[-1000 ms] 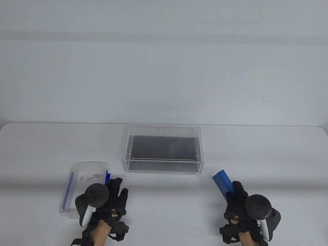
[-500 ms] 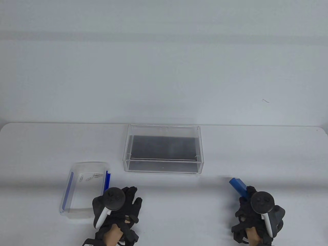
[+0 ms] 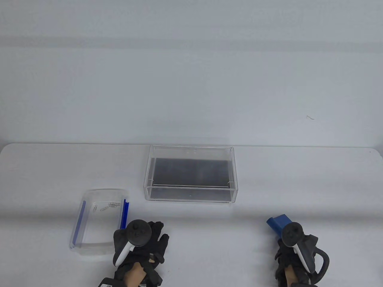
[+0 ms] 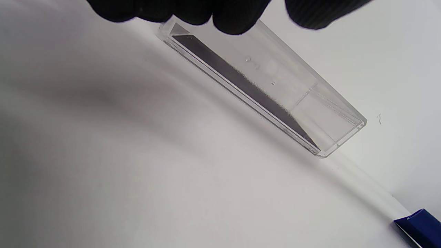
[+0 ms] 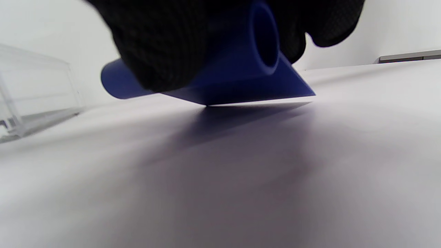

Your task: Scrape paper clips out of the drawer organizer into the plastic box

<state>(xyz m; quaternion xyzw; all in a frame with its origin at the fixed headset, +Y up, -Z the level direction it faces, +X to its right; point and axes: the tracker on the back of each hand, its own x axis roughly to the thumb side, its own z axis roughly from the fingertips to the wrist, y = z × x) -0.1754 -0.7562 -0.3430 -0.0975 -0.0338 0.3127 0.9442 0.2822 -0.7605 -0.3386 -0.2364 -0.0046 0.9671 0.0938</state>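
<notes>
The clear plastic box (image 3: pixel 89 239) with blue side latches (image 3: pixel 125 213) sits at the near left and holds a few paper clips (image 3: pixel 104 207). The clear drawer organizer (image 3: pixel 191 172) with a dark floor stands at the table's middle; I see no clips in it. It also shows in the left wrist view (image 4: pixel 275 89). My left hand (image 3: pixel 157 234) lies empty, fingers spread, just right of the plastic box. My right hand (image 3: pixel 284 239) grips a blue scraper (image 3: pixel 278 224) at the near right. In the right wrist view the scraper (image 5: pixel 241 79) has its blade edge down at the table.
The white table (image 3: pixel 269 179) ends at a rounded far edge, with a pale wall behind. A small dark scrap (image 3: pixel 310 117) lies beyond the far right edge. The scraper's tip shows in the left wrist view (image 4: pixel 420 227).
Both hands drew back toward the near edge. My left hand slid right, away from the plastic box. My right hand pulled the scraper back and lowered it toward the table.
</notes>
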